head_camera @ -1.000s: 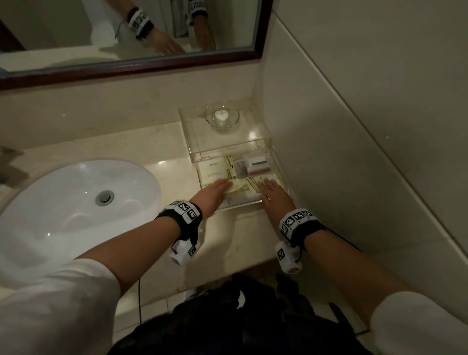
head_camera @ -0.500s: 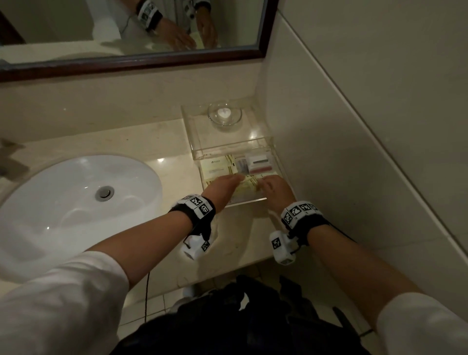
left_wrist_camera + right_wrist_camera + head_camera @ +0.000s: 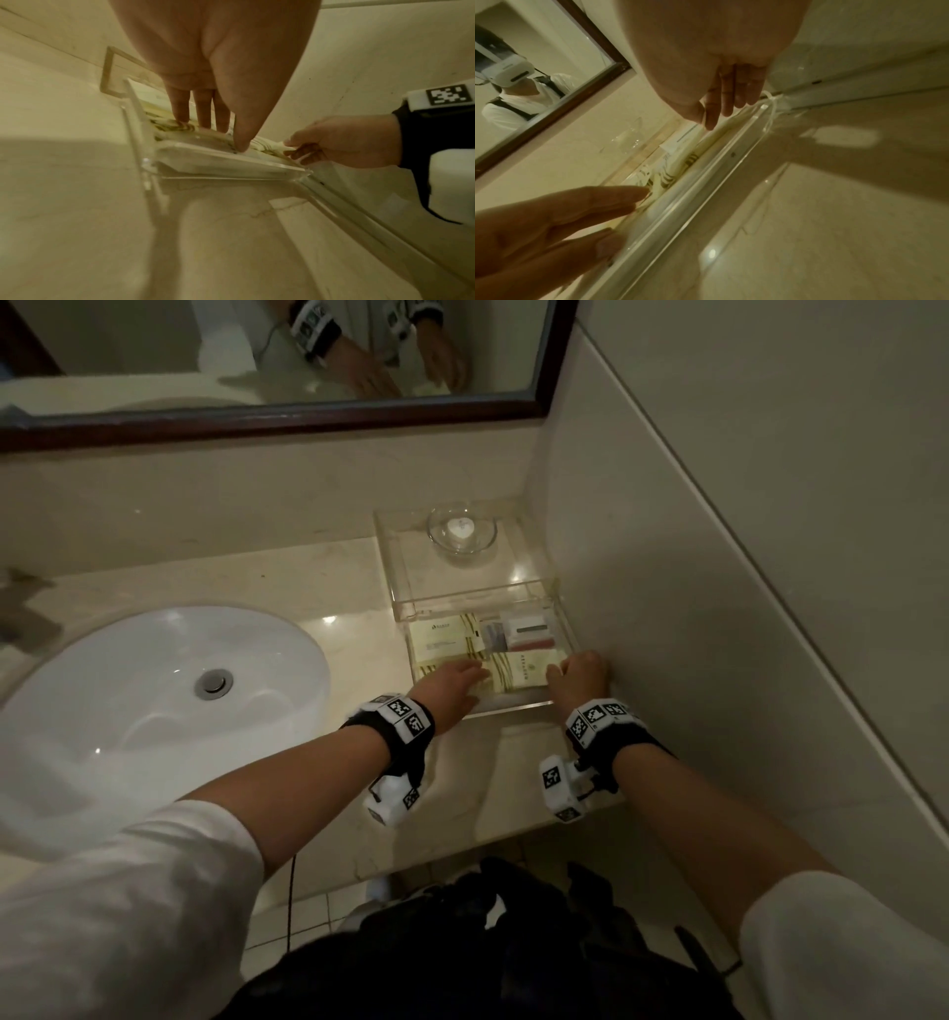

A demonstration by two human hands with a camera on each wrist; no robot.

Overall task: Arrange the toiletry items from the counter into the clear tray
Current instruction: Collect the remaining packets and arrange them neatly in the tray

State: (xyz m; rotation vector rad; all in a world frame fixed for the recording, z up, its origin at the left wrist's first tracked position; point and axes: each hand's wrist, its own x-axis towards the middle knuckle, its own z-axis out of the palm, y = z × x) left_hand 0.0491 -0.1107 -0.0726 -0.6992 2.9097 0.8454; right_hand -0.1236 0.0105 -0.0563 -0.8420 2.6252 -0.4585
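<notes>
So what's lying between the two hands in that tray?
In the head view, a cream packet with a green stripe pattern lies in the tray, between the left hand and the right hand.

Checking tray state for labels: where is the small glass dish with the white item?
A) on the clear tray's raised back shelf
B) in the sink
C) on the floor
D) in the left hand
A: the glass dish sits on the clear tray shelf by the wall, behind the packets.
</notes>
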